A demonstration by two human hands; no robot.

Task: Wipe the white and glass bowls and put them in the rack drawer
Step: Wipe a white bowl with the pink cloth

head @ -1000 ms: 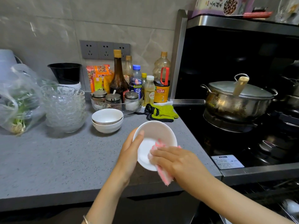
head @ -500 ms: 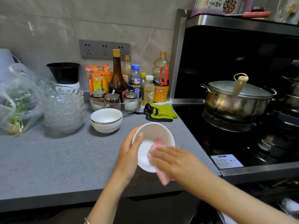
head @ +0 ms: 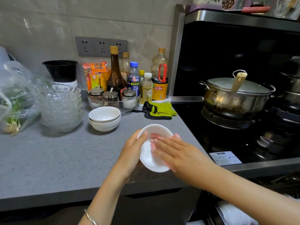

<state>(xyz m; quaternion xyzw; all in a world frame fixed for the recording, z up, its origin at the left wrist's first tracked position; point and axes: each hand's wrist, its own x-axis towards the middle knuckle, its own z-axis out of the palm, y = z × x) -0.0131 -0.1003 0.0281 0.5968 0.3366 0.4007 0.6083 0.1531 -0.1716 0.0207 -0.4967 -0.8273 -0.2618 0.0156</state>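
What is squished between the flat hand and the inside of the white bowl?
A pink cloth, pressed flat by the right hand into the white bowl that the left hand grips. The head view shows it.

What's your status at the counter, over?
Left hand grips bowl. Right hand presses cloth flat inside it. Two white bowls, glass stack on counter. Nothing in the way.
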